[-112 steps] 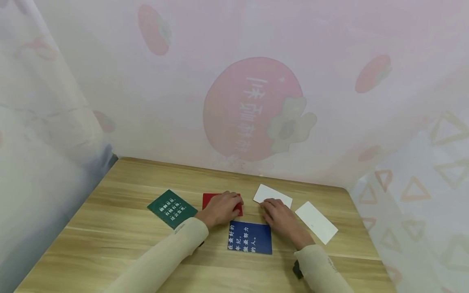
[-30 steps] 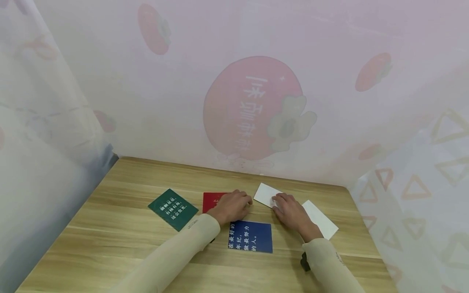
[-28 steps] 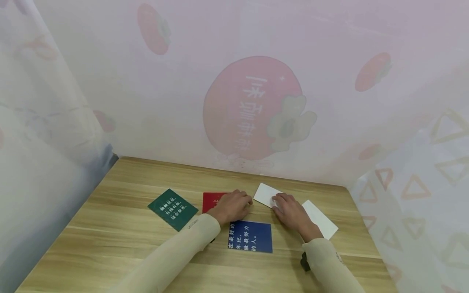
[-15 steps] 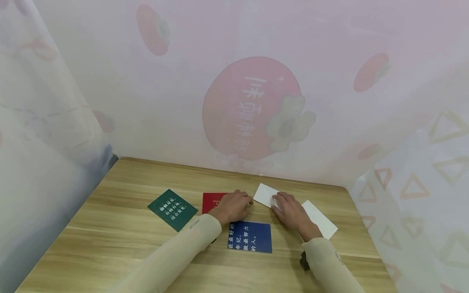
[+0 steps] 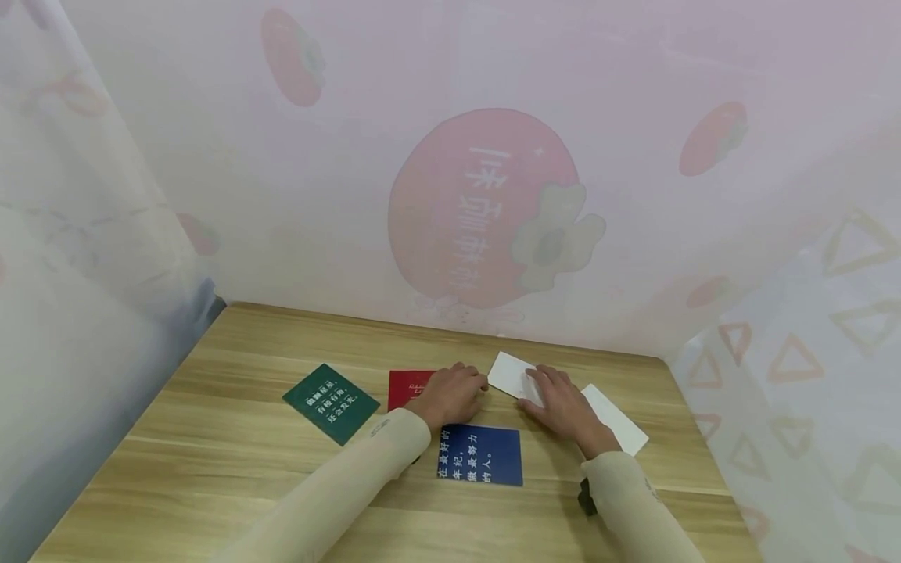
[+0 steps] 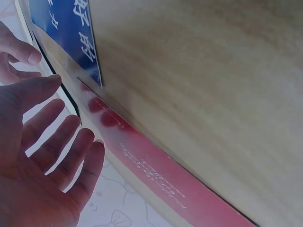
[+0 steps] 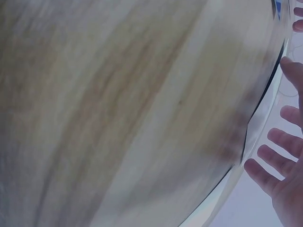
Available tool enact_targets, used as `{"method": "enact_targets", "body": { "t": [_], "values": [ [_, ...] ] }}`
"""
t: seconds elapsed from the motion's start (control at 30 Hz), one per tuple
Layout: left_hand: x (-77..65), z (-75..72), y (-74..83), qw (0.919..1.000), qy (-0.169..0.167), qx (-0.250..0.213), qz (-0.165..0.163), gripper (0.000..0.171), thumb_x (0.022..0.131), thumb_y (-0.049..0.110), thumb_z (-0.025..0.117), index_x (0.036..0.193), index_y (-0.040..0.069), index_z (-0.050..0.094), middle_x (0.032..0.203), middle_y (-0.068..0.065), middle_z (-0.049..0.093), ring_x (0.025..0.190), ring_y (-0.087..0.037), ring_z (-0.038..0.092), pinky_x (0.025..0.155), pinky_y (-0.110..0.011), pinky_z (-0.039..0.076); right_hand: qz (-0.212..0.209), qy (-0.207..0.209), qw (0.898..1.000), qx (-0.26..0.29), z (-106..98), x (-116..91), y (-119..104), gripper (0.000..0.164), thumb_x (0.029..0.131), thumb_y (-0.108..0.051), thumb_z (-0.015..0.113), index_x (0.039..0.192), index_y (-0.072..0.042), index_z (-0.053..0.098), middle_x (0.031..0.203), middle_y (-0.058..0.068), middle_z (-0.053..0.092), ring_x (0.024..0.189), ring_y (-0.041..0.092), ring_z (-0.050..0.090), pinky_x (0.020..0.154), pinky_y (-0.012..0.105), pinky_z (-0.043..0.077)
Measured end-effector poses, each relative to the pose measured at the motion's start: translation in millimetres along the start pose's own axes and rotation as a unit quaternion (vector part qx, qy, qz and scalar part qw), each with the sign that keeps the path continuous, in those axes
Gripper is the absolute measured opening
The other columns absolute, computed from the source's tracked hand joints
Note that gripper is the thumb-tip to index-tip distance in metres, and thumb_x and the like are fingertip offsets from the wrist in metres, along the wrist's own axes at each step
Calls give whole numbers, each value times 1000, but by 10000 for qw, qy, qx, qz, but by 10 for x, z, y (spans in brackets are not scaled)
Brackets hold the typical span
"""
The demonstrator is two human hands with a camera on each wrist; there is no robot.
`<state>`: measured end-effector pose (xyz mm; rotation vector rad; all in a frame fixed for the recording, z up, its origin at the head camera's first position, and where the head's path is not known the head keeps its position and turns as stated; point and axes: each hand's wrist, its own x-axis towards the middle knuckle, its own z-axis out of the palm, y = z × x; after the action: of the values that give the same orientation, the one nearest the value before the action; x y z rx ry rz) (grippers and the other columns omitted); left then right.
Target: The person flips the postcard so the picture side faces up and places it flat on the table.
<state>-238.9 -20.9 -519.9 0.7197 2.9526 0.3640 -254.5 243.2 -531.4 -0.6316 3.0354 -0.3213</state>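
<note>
Working, judging by the pose, at a positioning or picking-up step on the far white card (image 5: 505,375), apparently centring both hands around it. Lying flat on the wooden table (image 5: 211,469), slanting toward and under the right hand (image 5: 561,404), showing its far left part and disappearing beneath the fingers at its near right end. Holding the right hand loosely spread there, with thumb and fingers apart and not wrapping round anything; leaving light touch or slight hover impossible to tell from the head and right wrist views.

Holding the left hand (image 5: 449,396) over the right part of the red card (image 5: 408,387), with fingers separated and gripping nothing visible, and placing its fingertips just beside the far white card's left corner.

Calling next, probably, for settling fingertips on an edge of the far white card, with little thickness to pinch, while avoiding nudging the blue card (image 5: 481,456), lying between both wrists. Having the green card (image 5: 331,404) well apart from the right hand, left of the red card, and the second white card (image 5: 615,418) just right of the right hand, partly hiding behind the wrist
</note>
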Motion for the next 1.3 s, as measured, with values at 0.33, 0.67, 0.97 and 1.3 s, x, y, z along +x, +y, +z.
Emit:
{"method": "enact_targets", "body": {
  "t": [0.33,0.67,0.97,1.3],
  "values": [
    [45,3,0,9999,130,10,55,33,105,27,69,137,23,75,142,-1,70,129,-23,63,112,-46,56,-50,0,10000,13,-31,16,27,81,101,-53,75,162,-8,49,165,24,48,150,49,48,115,68,49],
    [92,27,13,9999,165,22,35,34,103,29,71,137,23,74,141,-2,71,127,-24,63,111,-47,56,251,-280,9991,220,-18,5,71,94,100,-57,75,171,-11,34,171,25,41,156,49,41,118,73,43],
    [123,41,25,9997,174,123,88,36,104,32,73,139,22,73,140,-2,71,126,-25,64,109,-48,57,267,-368,9987,235,-50,-16,54,94,100,-57,74,171,-11,32,170,25,41,155,50,42,117,72,44],
    [150,46,9,9996,197,158,91,36,103,36,75,137,22,73,139,-2,71,125,-24,64,108,-48,58,249,-378,9985,293,-55,18,12,94,101,-55,75,172,-12,31,170,22,44,155,48,44,120,70,43]
  ]
}}
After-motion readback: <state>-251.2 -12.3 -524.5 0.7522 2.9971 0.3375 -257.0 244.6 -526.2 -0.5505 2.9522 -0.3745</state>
